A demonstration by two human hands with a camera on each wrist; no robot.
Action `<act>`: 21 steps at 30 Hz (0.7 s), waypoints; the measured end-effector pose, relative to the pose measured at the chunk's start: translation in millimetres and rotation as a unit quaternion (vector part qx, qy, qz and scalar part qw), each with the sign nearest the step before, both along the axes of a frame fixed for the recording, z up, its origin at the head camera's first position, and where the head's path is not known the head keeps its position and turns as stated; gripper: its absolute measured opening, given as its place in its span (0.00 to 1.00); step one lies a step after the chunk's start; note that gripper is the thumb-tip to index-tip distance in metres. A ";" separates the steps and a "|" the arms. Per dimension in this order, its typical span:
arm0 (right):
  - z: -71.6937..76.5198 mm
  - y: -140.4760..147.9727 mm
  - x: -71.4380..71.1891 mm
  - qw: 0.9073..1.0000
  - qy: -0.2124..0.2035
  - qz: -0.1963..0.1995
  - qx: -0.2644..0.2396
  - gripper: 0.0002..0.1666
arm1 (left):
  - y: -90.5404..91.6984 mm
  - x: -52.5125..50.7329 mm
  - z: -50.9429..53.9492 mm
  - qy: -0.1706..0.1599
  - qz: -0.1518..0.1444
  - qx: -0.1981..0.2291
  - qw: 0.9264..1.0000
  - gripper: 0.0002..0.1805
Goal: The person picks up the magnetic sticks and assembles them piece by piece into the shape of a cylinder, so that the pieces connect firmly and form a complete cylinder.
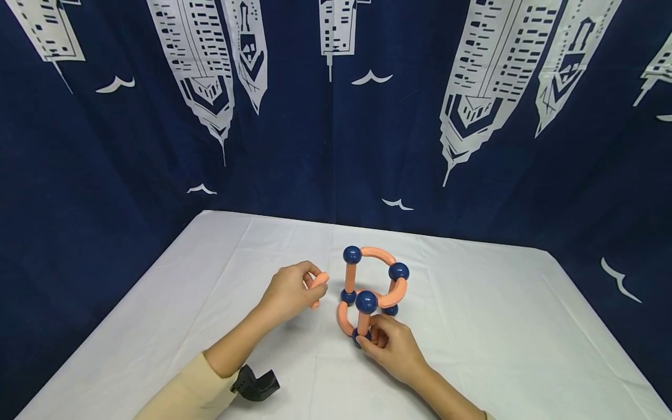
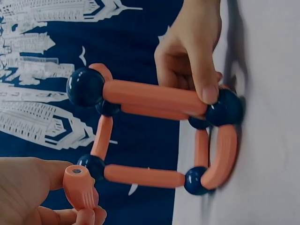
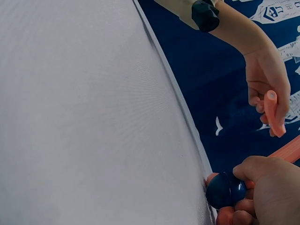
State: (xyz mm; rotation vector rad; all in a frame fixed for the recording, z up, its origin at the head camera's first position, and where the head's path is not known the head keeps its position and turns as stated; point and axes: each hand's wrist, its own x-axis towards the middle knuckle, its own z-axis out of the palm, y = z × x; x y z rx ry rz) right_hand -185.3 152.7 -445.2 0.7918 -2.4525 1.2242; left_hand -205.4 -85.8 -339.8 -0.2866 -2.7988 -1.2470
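A frame of orange rods and dark blue balls stands on the white table, with curved rods at its top and base and straight rods upright between them. My right hand pinches a blue ball at the frame's near bottom corner. To the left of the frame, my left hand holds a loose curved orange rod between thumb and fingers, apart from the frame. A round socket shows in that rod's end in the left wrist view.
The white tablecloth spreads around the frame. Behind the table hangs a navy curtain printed with white buildings and birds. A black wrist mount sits at the left sleeve.
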 end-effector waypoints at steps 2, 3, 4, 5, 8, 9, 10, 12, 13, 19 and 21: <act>-0.1 1.1 0.1 1.000 -0.001 0.000 0.002 0.12 | 5.8 -0.9 1.5 0.000 -0.004 0.003 1.000 0.15; -0.1 1.5 0.1 1.000 0.000 0.000 0.003 0.12 | 8.7 -1.6 2.4 0.001 -0.006 0.005 1.000 0.15; -0.1 1.8 0.2 1.000 0.001 0.000 0.003 0.12 | 11.2 -2.5 3.0 0.004 -0.007 0.005 1.000 0.15; -0.2 2.1 0.1 1.000 0.004 0.001 0.003 0.12 | 13.6 -3.4 3.8 0.008 -0.007 0.005 1.000 0.15; -0.3 2.4 0.1 1.000 0.011 0.002 0.000 0.12 | 20.5 -7.4 6.3 0.033 -0.005 0.002 0.999 0.15; -0.3 2.3 0.2 1.000 0.013 0.002 -0.002 0.12 | 22.7 -8.9 7.0 0.044 -0.004 -0.002 0.999 0.15; -0.4 2.2 0.2 1.000 0.014 0.002 -0.002 0.13 | 24.8 -10.5 7.4 0.055 -0.002 -0.007 0.998 0.15; -0.6 1.8 0.3 1.000 0.014 0.002 -0.003 0.13 | 28.8 -13.4 8.1 0.076 0.002 -0.022 0.997 0.14; -0.6 1.5 0.4 1.000 0.012 0.002 -0.003 0.12 | 30.5 -14.8 8.1 0.082 0.004 -0.028 0.996 0.13; -0.3 0.1 0.4 1.000 0.007 0.001 -0.001 0.12 | 36.4 -19.0 8.1 0.100 0.022 -0.045 0.994 0.11; -0.1 0.4 0.4 1.000 0.007 -0.001 0.000 0.12 | 37.6 -19.3 8.7 0.101 0.025 -0.045 0.994 0.11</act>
